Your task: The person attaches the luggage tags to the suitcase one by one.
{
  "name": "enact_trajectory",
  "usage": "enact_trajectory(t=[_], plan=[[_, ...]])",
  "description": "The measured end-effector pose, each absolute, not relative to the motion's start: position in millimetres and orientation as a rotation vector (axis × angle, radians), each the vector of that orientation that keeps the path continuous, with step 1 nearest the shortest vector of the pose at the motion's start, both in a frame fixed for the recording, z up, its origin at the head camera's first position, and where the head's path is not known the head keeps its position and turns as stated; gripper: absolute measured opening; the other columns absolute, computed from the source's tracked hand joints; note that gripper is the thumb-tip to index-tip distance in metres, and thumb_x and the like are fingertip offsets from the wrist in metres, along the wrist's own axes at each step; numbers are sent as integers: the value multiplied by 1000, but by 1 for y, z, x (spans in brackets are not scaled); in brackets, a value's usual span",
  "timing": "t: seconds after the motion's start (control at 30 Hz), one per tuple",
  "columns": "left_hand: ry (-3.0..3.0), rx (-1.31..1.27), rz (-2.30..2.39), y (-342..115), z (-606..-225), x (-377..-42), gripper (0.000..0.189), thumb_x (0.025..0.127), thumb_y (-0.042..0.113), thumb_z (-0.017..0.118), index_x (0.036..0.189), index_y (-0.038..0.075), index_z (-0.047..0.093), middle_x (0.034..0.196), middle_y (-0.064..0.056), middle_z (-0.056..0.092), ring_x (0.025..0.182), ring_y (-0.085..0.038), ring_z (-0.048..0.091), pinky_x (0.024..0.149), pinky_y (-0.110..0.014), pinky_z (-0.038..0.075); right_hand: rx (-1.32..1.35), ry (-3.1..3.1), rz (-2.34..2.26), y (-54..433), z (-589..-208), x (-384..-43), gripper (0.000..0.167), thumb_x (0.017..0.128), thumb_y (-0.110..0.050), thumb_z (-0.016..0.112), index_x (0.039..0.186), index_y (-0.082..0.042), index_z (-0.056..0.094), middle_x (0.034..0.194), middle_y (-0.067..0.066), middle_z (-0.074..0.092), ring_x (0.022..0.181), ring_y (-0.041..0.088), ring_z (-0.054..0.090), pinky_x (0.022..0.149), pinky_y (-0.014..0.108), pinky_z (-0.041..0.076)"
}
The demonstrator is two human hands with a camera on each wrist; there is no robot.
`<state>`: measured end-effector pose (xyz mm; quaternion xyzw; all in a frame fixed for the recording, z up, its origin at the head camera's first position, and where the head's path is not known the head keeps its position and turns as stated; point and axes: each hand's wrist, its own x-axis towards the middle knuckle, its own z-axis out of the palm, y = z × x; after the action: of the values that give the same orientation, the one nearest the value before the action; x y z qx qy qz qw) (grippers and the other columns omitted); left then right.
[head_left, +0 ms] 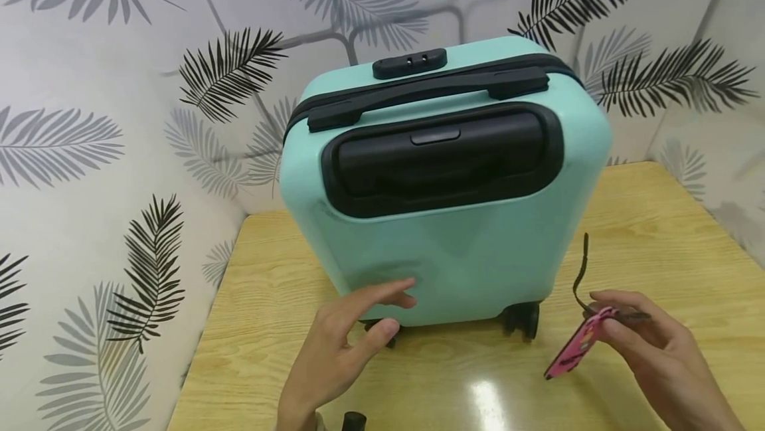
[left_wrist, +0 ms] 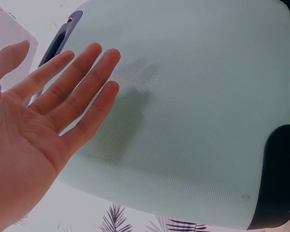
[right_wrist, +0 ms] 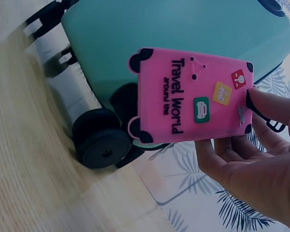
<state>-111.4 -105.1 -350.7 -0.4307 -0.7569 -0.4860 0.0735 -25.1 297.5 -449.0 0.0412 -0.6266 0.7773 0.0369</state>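
Observation:
A mint-green suitcase (head_left: 454,258) stands upright on its wheels, its black top handle (head_left: 430,91) and recessed pull handle facing up. My left hand (head_left: 340,341) hovers before its lower front with fingers spread; in the left wrist view the palm (left_wrist: 34,140) shows nothing held. At the right, my right hand (head_left: 651,344) pinches a pink luggage tag (right_wrist: 198,96) at one end, beside its dark strap (head_left: 580,278). The tag is shaped like a small suitcase, with "Travel World around the" lettering and small coloured patches. It is held above the table, apart from the suitcase.
Beneath the suitcase is a wood-grain table (head_left: 263,298). A wall with leaf-patterned covering (head_left: 119,172) rises behind and to the left. The suitcase's black wheels (right_wrist: 104,140) show up close in the right wrist view. A small black cylindrical object (head_left: 354,421) is at the bottom edge.

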Motion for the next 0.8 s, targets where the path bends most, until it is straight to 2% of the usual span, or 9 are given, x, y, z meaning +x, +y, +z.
enact_trajectory(t=[0.1, 0.23, 0.33, 0.53, 0.8], plan=[[-2266, -1296, -1452, -105, -350, -112, 41, 104, 9, 61, 145, 13, 60, 118, 1, 74, 113, -15, 70, 98, -34, 55, 229, -1763, 2511, 298, -450, -27, 45, 109, 11, 32, 150, 3, 46, 136, 4, 62, 119, 15, 64, 98, 28, 55], [-2265, -1307, -1443, -104, -349, -111, 41, 104, 9, 62, 145, 13, 60, 118, 2, 74, 113, -15, 70, 98, -34, 55, 322, -1584, 2656, 296, -451, -29, 48, 110, 10, 24, 149, -2, 49, 137, 5, 64, 120, 18, 65, 100, 34, 55], [-2261, -1319, -1429, -104, -349, -112, 42, 104, 10, 61, 146, 15, 60, 119, 3, 74, 112, -14, 70, 97, -33, 55, 365, -1513, 2708, 294, -450, -30, 50, 110, 9, 22, 148, -3, 51, 134, 7, 66, 117, 21, 66, 100, 37, 56], [-2243, -1340, -1414, -103, -346, -113, 41, 105, 13, 61, 146, 16, 59, 119, 4, 73, 111, -12, 70, 95, -31, 56, 513, -1378, 2774, 289, -443, -33, 51, 108, 13, 17, 146, 3, 50, 131, 13, 67, 113, 28, 70, 100, 43, 56], [-2203, -1395, -1389, -95, -341, -117, 42, 103, 12, 66, 144, 13, 60, 119, 3, 73, 114, -13, 69, 94, -33, 57, 633, -1436, 2681, 276, -426, -33, 52, 107, 13, 14, 146, 5, 48, 128, 13, 63, 105, 27, 69, 97, 44, 57]])
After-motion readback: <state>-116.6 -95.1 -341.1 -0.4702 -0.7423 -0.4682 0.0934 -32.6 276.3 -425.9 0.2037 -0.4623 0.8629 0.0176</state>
